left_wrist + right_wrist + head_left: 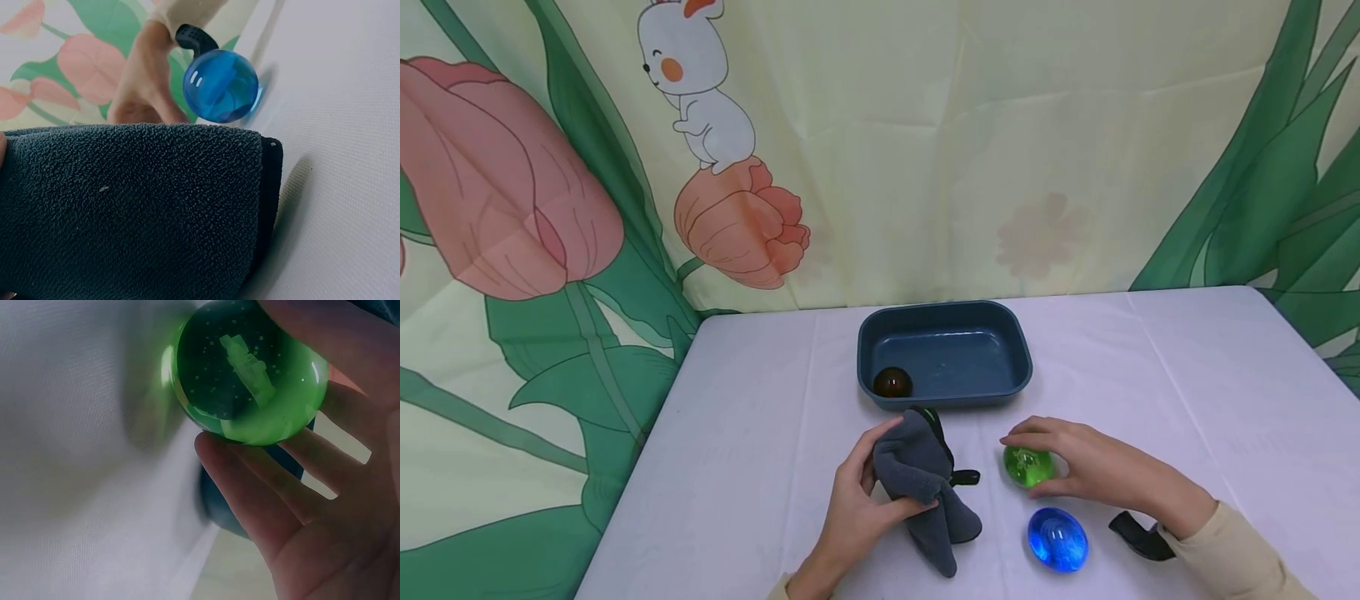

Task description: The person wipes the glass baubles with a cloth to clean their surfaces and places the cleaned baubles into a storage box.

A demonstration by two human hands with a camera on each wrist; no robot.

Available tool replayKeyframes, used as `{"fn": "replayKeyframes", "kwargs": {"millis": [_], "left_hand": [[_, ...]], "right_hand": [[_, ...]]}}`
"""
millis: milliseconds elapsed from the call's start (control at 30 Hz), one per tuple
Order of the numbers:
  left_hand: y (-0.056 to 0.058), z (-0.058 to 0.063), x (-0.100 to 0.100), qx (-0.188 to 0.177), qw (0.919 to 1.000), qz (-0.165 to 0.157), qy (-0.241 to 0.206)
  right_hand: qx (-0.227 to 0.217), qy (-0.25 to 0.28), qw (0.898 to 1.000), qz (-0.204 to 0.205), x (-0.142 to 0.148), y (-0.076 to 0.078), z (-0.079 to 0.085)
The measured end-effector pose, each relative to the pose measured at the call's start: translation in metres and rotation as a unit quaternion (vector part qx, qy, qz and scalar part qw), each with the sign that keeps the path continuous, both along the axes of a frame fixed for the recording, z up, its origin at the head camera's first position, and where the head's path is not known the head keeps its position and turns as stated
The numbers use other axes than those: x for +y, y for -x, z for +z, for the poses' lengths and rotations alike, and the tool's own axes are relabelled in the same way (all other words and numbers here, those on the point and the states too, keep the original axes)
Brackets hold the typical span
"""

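Note:
My left hand point(867, 498) holds a folded dark grey terry cloth point(919, 467) with black edging and a small black loop, thumb on its near side and fingers behind. In the left wrist view the cloth point(131, 206) fills the lower part, its edge close over the table. My right hand point(1093, 462) grips a clear green ball point(1028, 467) between thumb and fingers. A pale figure and tiny bubbles show inside the green ball point(250, 375) in the right wrist view. Just nearer than that hand lies a clear blue ball point(1057, 540) on the white tablecloth.
A dark blue rectangular tub point(945, 402) stands at the back of the table, with a dark brown ball point(892, 382) in its near left corner. A black strap-like piece point(1141, 536) is at my right wrist. Behind the table point(737, 433) hangs a printed curtain point(910, 150).

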State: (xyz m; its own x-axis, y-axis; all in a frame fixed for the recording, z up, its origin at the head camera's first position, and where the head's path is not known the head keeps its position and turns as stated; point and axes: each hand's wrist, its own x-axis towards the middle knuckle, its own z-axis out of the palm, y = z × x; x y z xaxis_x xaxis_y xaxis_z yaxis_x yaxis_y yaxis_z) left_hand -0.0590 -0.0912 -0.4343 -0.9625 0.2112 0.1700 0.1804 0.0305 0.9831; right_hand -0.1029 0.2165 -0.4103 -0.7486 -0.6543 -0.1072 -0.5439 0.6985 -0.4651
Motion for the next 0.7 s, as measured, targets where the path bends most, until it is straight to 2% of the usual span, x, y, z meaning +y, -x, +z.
{"fn": "replayKeyframes", "kwargs": {"millis": [200, 700], "left_hand": [[-0.0004, -0.0006, 0.0002, 0.004, 1.0, 0.0, 0.002], [-0.0009, 0.0008, 0.0011, -0.02, 0.9998, 0.007, 0.006]], "right_hand": [[-0.001, -0.005, 1.0, -0.002, 0.0028, 0.0001, -0.0026], [0.024, 0.003, 1.0, 0.0, 0.0031, -0.001, -0.0011]]}}
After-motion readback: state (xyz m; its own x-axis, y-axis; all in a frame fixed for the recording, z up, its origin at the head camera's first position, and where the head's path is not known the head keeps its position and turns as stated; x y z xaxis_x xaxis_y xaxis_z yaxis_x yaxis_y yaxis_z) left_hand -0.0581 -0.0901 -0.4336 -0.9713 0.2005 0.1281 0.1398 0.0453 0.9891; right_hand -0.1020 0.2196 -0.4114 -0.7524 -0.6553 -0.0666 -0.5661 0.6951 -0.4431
